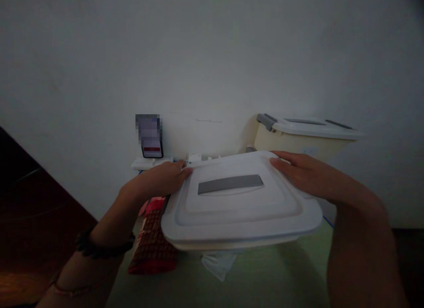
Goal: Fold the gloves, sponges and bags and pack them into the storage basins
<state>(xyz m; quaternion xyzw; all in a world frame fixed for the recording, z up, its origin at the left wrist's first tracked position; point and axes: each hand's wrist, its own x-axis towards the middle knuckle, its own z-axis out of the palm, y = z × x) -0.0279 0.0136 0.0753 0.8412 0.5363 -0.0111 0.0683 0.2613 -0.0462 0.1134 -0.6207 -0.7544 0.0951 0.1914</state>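
A white lidded storage box (228, 211) with a grey handle strip on its lid is held up in front of me, slightly tilted. My left hand (168, 175) grips its left side, thumb on the lid's edge and the other fingers partly hidden. On the opposite side my right hand (298, 169) is closed around the rim, its thumb on top. Under the box's left side lies a red and brown patterned packet (154, 242). A crumpled white plastic bag (220, 264) shows just below the box's front edge.
A larger cream storage box (301, 142) with a white lid and grey latches stands against the wall at right. A phone (152, 138) stands upright at the back left, beside small white items (194, 158). The tabletop (258, 283) is pale green.
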